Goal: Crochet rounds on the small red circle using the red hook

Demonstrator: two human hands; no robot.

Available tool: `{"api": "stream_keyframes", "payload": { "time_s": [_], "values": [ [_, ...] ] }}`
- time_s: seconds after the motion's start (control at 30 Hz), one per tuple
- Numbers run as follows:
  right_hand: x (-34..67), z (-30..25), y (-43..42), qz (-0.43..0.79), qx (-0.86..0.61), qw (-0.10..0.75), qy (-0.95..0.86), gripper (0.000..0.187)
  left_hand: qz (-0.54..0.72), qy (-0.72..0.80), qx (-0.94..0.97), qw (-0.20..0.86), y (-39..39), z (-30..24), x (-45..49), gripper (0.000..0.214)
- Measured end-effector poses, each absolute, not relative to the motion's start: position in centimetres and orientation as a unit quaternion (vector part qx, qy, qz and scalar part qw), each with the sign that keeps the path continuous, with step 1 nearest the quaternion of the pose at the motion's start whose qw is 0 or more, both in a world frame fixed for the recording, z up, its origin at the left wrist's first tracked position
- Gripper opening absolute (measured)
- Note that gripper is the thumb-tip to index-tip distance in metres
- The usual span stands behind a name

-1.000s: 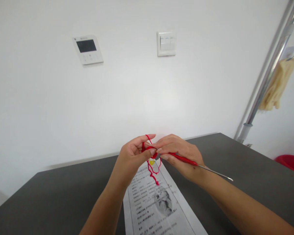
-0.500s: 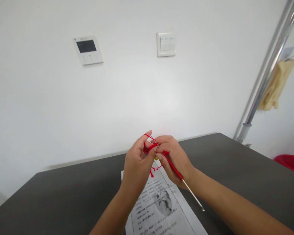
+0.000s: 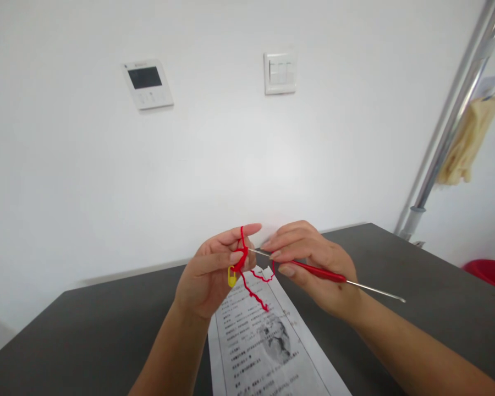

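My left hand (image 3: 210,267) pinches a small piece of red crochet work (image 3: 240,260) between thumb and fingers, and red yarn (image 3: 242,236) runs over its raised index finger. A yellow stitch marker (image 3: 231,276) hangs from the piece beside my thumb. In my right hand (image 3: 317,264) is a double-ended crochet hook (image 3: 324,273) with a red grip and metal ends. The hook's left tip reaches the red work; its other end points out to the right. A red yarn tail (image 3: 253,296) dangles below, over the paper.
A printed sheet (image 3: 268,357) with a grey picture lies on the dark table (image 3: 119,324) under my hands. On the white wall are a panel with a screen (image 3: 148,85) and a switch (image 3: 279,73). To the right are a metal pole (image 3: 449,132), cream gloves (image 3: 472,140) and a red object (image 3: 489,276).
My hands have moved apart, the left one leftward and the right one rightward. The hook has swung to a flatter angle. The yellow marker and the yarn tail now show clearly.
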State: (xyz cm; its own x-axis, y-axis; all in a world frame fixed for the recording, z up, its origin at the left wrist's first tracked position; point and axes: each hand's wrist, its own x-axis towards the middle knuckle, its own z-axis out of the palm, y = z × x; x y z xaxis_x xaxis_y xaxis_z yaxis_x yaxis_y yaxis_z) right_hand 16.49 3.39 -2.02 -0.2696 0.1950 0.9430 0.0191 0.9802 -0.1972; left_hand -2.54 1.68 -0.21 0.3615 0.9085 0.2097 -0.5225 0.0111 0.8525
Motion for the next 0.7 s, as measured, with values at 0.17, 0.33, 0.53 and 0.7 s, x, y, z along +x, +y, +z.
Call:
{"api": "stream_keyframes", "payload": {
  "time_s": [0.17,0.33,0.53,0.7],
  "values": [
    [16.2,-2.4,2.8,0.247,-0.064,0.625,-0.738,0.011,0.533,0.166,0.470,0.683,1.4,0.2,-2.8,0.033],
    [16.6,-2.1,2.7,0.338,-0.042,0.611,-0.715,0.009,0.511,0.160,0.485,0.691,1.0,0.6,-2.8,0.030],
    [17.6,-1.8,3.0,0.367,-0.019,0.585,-0.723,0.010,0.486,0.179,0.510,0.687,1.2,0.6,-3.0,0.024],
    [17.1,-2.3,3.2,0.472,-0.024,0.587,-0.658,0.007,0.491,0.229,0.544,0.641,1.2,0.3,-2.9,0.023]
  ]
}}
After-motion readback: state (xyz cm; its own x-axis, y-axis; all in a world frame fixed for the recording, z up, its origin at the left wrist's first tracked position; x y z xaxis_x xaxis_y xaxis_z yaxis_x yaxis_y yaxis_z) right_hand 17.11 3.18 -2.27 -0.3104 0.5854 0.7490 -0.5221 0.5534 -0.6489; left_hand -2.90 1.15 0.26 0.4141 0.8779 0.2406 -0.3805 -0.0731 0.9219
